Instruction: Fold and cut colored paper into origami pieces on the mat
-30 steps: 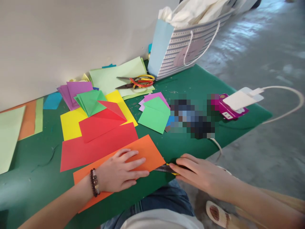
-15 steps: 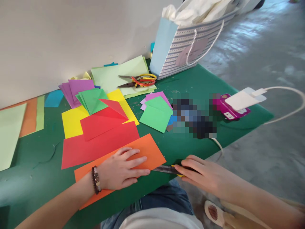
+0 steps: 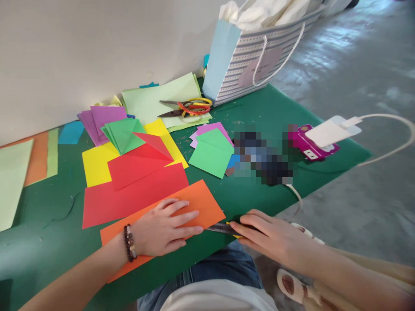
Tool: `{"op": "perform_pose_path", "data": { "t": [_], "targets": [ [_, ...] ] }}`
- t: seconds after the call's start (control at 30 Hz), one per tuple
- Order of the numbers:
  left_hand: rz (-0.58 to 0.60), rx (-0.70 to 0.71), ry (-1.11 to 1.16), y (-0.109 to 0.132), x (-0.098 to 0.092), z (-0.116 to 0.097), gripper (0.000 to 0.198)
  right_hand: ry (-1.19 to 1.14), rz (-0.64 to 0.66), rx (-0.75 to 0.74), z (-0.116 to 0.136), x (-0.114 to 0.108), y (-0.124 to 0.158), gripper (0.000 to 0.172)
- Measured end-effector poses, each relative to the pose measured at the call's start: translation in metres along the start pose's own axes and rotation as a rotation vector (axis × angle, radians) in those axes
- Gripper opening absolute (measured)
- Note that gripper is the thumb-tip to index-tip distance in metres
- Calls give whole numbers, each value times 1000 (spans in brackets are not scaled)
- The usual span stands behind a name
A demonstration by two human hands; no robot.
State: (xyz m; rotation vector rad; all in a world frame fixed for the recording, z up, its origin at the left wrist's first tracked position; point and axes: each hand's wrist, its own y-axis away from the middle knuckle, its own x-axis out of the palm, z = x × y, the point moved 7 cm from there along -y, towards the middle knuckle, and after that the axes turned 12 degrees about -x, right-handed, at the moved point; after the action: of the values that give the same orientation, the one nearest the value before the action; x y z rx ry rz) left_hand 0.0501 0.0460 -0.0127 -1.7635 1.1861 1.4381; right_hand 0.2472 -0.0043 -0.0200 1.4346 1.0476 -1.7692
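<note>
While the flat, open left hand (image 3: pixel 164 231) presses one rectangular orange paper sheet (image 3: pixel 207 205) onto the green mat (image 3: pixel 42 255), the closed right hand (image 3: pixel 272 237) grips one yellow-handled blade (image 3: pixel 220 229) at the sheet's corner; two red sheets (image 3: pixel 136 201) lie just beyond.

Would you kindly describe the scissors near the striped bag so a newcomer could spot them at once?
Beside the striped paper bag lies a pale green sheet. On it rest the scissors, dark blades pointing left, with red and yellow handles.
</note>
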Motion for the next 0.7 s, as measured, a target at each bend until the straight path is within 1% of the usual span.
{"op": "perform_pose_path", "data": {
  "t": [0.17, 0.27, 0.4, 0.53, 0.7],
  "targets": [
    [-2, -1, 9, 0, 0, 1, 41, 14, -5, -23, 2, -8, 1, 26],
    [4, 1, 14, 0, 1, 1, 42, 28, -10, -6, 1, -13, 1, 26],
    [4, 6, 9, 0, 2, 1, 43, 40, -52, 0, 2, -17, -1, 25],
    [8, 24, -7, 0, 3, 0, 47, 31, -62, 9, 3, -12, 0, 25],
    [-2, 18, -25, 0, 4, 1, 41, 7, -54, 13, 4, -4, 0, 24]
  ]
}}
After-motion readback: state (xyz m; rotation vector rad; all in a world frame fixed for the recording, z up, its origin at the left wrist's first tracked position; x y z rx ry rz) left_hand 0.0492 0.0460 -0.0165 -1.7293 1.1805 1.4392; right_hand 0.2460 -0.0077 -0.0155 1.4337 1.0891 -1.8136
